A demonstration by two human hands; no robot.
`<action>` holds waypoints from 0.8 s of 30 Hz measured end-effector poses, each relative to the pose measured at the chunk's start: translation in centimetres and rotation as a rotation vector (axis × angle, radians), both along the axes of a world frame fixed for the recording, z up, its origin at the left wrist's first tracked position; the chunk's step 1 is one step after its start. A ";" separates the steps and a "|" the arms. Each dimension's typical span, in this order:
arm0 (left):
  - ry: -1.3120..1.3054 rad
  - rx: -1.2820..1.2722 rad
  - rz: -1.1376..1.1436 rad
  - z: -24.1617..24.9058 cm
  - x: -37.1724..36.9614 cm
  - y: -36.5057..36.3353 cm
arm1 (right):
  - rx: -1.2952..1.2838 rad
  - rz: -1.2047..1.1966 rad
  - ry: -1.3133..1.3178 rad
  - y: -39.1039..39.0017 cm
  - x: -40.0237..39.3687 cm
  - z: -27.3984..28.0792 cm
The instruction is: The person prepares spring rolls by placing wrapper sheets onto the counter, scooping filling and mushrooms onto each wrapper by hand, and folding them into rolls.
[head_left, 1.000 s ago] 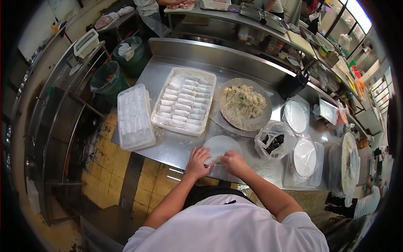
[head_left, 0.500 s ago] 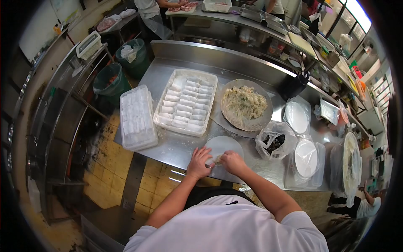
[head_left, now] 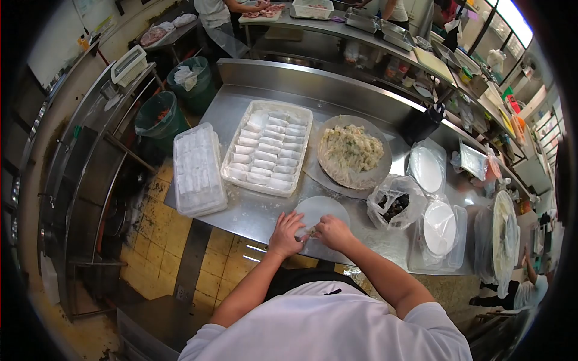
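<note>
A thin round white wrapper point(head_left: 325, 210) lies on the steel table near its front edge. My left hand point(head_left: 286, 236) rests at the wrapper's lower left, with its fingers spread. Beside it my right hand point(head_left: 333, 232) is closed over the wrapper's lower part, fingers bent together; what it pinches is too small to make out. A bit of pale filling point(head_left: 311, 231) shows between the hands. Behind them stands a round tray point(head_left: 328, 170) heaped with chopped filling point(head_left: 352, 147). To its left, a white tray point(head_left: 288, 189) holds rows of white rolls point(head_left: 269, 147).
A lidded plastic container point(head_left: 198, 171) sits at the table's left. On the right are a plastic bag with dark pieces point(head_left: 394, 204), wrapped stacks of white rounds point(head_left: 439, 228) and a black container point(head_left: 424, 123). Other people work at the back counter point(head_left: 325, 27).
My fingers have shifted slightly at the wrapper's near edge, and less filling shows between my hands. At the far right, a person's arm has moved.
</note>
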State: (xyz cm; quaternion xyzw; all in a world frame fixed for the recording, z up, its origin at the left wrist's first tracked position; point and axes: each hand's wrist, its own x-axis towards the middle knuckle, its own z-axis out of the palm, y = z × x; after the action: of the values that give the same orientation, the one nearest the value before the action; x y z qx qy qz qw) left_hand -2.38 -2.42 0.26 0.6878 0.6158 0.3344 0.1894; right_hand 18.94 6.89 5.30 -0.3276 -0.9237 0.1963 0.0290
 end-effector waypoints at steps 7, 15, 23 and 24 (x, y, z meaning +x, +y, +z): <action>0.014 0.012 -0.001 0.0 0.0 0.0 | 0.045 0.022 0.074 0.0 0.2 -0.8; 0.003 0.017 0.001 0.2 0.1 0.2 | -0.049 -0.196 0.180 -0.4 2.7 0.2; -0.005 0.013 -0.004 0.5 0.1 0.0 | -0.113 -0.225 0.128 -0.2 3.6 0.4; -0.002 0.013 -0.003 0.5 0.1 0.1 | -0.097 -0.221 0.114 -0.4 3.4 1.4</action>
State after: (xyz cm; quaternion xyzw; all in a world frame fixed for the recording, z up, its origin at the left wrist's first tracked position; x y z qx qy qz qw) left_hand -2.31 -2.37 0.79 0.6896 0.6125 0.3387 0.1858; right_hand 22.39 6.52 6.67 -0.4169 -0.8682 0.2547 0.0871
